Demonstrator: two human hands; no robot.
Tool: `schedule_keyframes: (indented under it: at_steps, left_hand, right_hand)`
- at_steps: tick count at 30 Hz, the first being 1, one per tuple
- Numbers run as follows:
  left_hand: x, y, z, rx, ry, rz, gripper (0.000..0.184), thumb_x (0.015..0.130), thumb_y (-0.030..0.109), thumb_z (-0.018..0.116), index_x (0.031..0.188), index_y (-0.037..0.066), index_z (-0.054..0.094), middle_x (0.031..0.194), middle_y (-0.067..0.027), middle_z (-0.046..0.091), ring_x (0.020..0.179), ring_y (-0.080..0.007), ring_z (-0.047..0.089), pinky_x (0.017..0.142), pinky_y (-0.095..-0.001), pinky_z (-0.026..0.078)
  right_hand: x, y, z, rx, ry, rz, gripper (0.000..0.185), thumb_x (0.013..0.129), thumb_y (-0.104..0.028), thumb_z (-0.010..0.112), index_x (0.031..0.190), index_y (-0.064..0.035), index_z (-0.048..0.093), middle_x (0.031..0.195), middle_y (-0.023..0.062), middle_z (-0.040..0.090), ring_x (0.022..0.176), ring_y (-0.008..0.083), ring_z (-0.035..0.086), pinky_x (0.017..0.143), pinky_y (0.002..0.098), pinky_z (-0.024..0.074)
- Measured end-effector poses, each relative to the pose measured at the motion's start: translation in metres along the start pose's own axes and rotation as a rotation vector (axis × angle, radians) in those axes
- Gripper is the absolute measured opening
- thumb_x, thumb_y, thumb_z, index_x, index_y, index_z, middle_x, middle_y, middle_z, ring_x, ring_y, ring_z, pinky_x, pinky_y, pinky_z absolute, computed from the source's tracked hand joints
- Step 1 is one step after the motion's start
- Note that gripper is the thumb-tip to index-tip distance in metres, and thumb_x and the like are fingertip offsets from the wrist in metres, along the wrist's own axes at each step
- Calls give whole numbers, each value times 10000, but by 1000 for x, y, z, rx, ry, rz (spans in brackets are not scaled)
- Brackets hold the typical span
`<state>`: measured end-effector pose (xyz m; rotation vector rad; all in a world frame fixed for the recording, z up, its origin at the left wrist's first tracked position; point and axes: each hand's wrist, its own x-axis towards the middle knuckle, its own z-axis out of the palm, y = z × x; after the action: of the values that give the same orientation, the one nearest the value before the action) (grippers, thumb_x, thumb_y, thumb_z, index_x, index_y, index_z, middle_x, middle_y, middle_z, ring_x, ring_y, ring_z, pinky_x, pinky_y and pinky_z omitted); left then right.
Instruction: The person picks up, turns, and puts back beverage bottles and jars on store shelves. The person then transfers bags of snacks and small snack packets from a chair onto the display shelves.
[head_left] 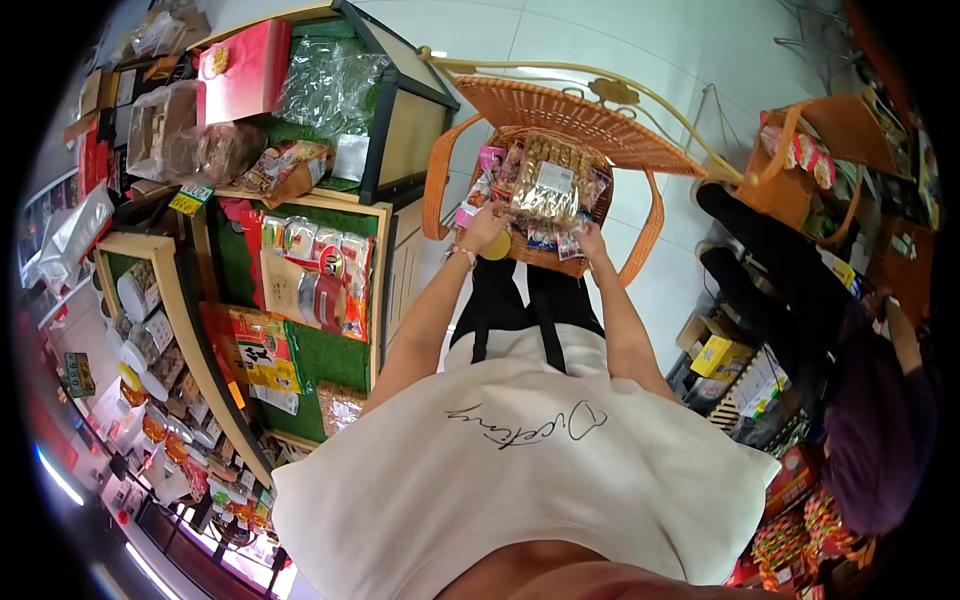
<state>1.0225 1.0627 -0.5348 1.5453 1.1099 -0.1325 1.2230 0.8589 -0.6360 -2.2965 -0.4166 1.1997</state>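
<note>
snacks of a golden-brown colour filled a clear package (545, 204), which lay in the seat of a wicker chair (575, 120), on top of smaller colourful packets (480, 190). a white label (555, 177) sat on its upper face. the left hand (482, 228) was at the package's near left corner, fingers bent inward among the packets; whether they pinched anything, i could not tell. the right hand (590, 240) was by the near right side, fingers partly curled next to a packet, and its grip was just as unclear (both hands were small in the view). a band (467, 257) circled the left wrist, and a round yellowish disc (496, 245) showed just beside that hand.

the chair stood on a pale tiled floor (600, 35), with an orange-brown armrest (440, 180) on each side and a gold-coloured metal frame (500, 68) along its back. to the left, a display stand (382, 270) lined with green held bagged goods, a red box (243, 70) and crumpled clear plastic (330, 85). to the right, another person (865, 440) in a purple top and dark trousers was near a second wicker chair (850, 120) and a yellow box (720, 357).
</note>
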Motion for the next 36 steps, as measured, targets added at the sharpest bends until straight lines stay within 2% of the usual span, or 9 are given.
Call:
schedule_keyframes:
  at_steps: [3,4,7,12,13,15,18,24,36]
  left_hand:
    - [62,-71,49,-250,37,0,438,820,227,559,1167,-15,446,1079,-114,565,940,-171,543,814,-301,433]
    - [59,-41,42,-302,-19,-143,414,818,173,567,1155,-33,442,1012,-99,570,908,-150,536,797,-285,435]
    - [62,-29,54,-83,-61,-73,380,816,129,571,1138,-33,452,949,-88,580,879,-155,547,779,-287,442]
    - [17,14,51,-194,318,69,284,771,192,631,960,6,529,798,-116,582,689,-183,550,637,-313,442]
    - [-2,33,43,-203,314,28,289,777,197,632,962,4,523,787,-104,576,684,-167,542,628,-299,437]
    - [-45,75,24,-233,325,-56,299,787,207,633,966,1,510,764,-80,563,674,-135,525,610,-271,428]
    - [-82,25,34,-548,336,17,292,804,210,626,977,13,498,747,-38,550,667,-89,500,601,-241,417]
    - [-226,7,41,-843,457,-25,284,846,151,584,1044,21,427,863,-48,565,777,-81,517,684,-226,418]
    - [-518,-106,184,-1124,1034,-137,442,837,248,587,1106,-21,363,952,-149,572,866,-189,552,750,-304,449]
  right_hand:
    - [11,-76,-22,590,-154,201,703,711,-303,666,1256,35,376,1052,181,579,1029,262,531,840,343,430]
    - [14,-91,-20,628,-72,331,687,703,-277,685,1249,22,395,1049,163,577,1027,239,520,789,334,445]
    - [36,-91,-17,425,-200,135,542,728,-212,675,1142,40,434,985,151,577,871,191,556,616,293,468]
    - [10,-100,-51,506,-276,174,311,787,-132,623,1047,-12,502,882,74,587,806,149,543,682,275,440]
    - [7,-87,-46,495,-218,-36,359,807,-137,614,1122,-22,485,950,71,576,868,133,537,660,288,457]
    - [-37,-125,-70,656,-392,156,518,828,-120,602,1277,-48,353,1149,86,500,990,174,512,804,309,444]
    - [-79,-140,-79,700,-513,149,649,823,-34,566,1355,-124,206,1257,122,436,1111,220,456,865,373,423]
    - [-154,-152,-64,420,-762,200,723,779,-32,621,1347,-211,210,1016,80,560,835,189,575,613,289,467]
    - [-380,-119,47,-268,-1256,-152,705,770,-149,661,1342,-170,248,961,65,548,855,152,540,720,317,451]
